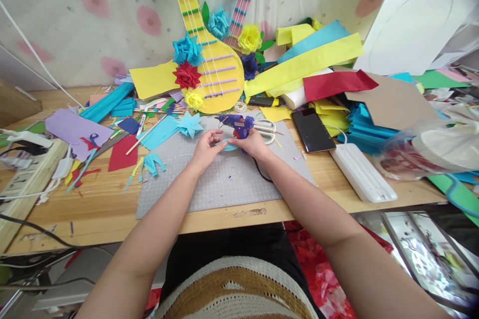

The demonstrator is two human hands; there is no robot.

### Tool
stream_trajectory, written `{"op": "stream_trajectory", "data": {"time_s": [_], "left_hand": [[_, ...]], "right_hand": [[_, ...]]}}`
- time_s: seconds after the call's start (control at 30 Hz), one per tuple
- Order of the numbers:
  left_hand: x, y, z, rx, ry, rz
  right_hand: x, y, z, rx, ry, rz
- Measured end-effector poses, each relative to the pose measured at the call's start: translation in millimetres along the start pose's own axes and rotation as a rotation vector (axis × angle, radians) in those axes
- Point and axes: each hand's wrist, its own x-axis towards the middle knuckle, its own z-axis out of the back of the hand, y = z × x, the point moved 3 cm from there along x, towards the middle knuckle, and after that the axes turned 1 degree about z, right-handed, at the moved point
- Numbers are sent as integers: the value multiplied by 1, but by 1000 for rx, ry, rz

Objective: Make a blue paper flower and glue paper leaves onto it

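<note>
Over the grey cutting mat [209, 192], my right hand [254, 143] is closed round a blue hot glue gun [237, 122], its nozzle pointing left. Between my two hands is a light blue paper piece [226, 146]. My left hand [207, 149] pinches its left side with the thumb, while the right fingertips touch its other side. A light blue paper flower [189, 124] lies just beyond my left hand. Behind the glue gun, white-handled scissors [266, 131] lie partly hidden. The gun's black cord runs down across the mat.
A yellow paper guitar [224, 72] with paper flowers leans at the back. Right of the mat lie a phone [313, 129] and a white power bank-like block [362, 172]. Paper scraps, a red sheet [123, 153] and a wooden stick [145, 134] lie left. A power strip [32, 169] stands far left.
</note>
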Motion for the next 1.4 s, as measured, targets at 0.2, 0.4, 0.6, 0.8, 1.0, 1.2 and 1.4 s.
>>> {"op": "stream_trajectory", "data": {"time_s": [0.2, 0.4, 0.6, 0.8, 1.0, 1.2, 1.4], "left_hand": [[2, 3, 4, -51, -120, 12], [-1, -2, 9, 52, -234, -78], [-3, 4, 12, 19, -252, -30], [-4, 5, 14, 17, -261, -68], [-9, 0, 3, -84, -147, -28], [-11, 1, -5, -60, -34, 27], [-11, -1, -5, -38, -19, 44]], "right_hand": [[0, -1, 1, 16, -1, -33], [-1, 2, 3, -136, -79, 6], [3, -4, 7, -118, -126, 14], [1, 4, 15, 24, -143, 53], [-4, 8, 2, 201, 78, 54], [-3, 3, 1, 40, 2, 62], [-3, 6, 2, -46, 36, 53]]}}
